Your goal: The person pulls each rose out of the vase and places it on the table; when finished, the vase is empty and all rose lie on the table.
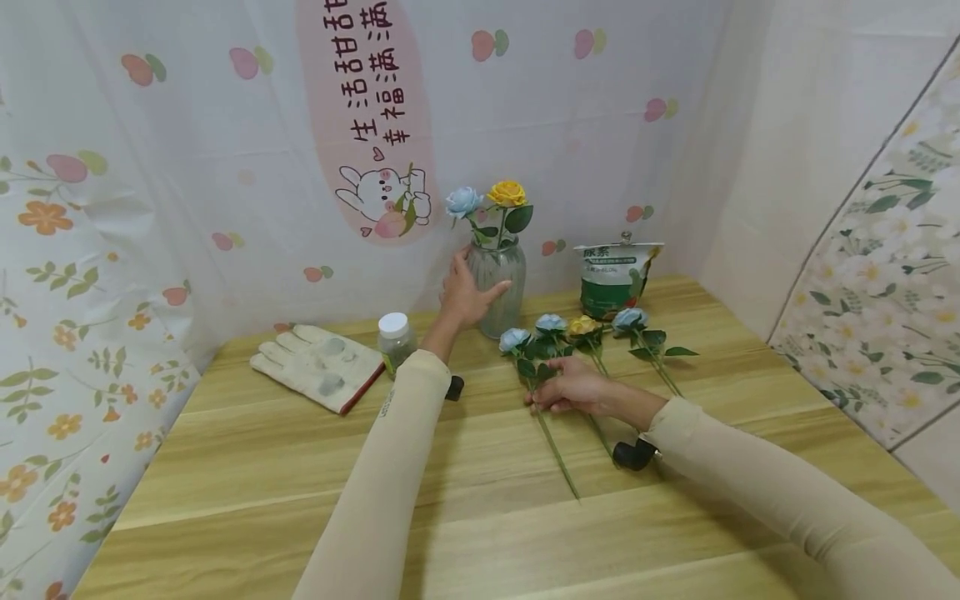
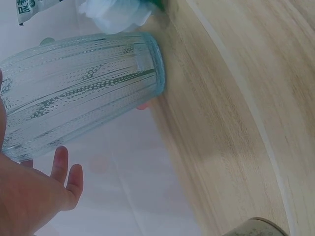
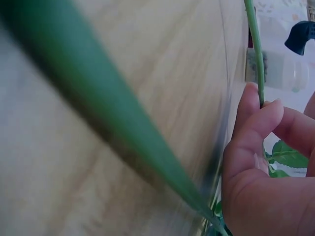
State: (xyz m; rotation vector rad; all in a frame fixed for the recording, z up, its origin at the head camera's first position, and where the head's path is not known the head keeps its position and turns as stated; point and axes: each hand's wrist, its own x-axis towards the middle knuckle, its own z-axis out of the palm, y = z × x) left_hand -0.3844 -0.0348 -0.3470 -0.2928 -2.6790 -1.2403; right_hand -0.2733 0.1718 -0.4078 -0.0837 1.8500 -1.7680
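A ribbed clear glass vase (image 1: 507, 292) stands upright near the back wall, with one blue rose (image 1: 463, 202) and one yellow rose (image 1: 507, 194) in it. My left hand (image 1: 465, 293) holds it from the left near the top, thumb across the front; some fingers are hidden behind the glass. My right hand (image 1: 579, 388) pinches the green stem (image 3: 256, 54) of a blue rose (image 1: 514, 338) between thumb and fingers. Beside that rose lie another blue rose (image 1: 551, 322), a yellow rose (image 1: 585, 326) and a blue rose (image 1: 630, 318) at the right.
A white-lidded jar (image 1: 396, 340) stands left of the vase, next to a pale work glove (image 1: 318, 365) with a red cuff edge. At the back right, a green and white bag (image 1: 617, 279) is clipped at its top. Patterned cloth (image 1: 247, 167) hangs behind the wooden table (image 1: 285, 492).
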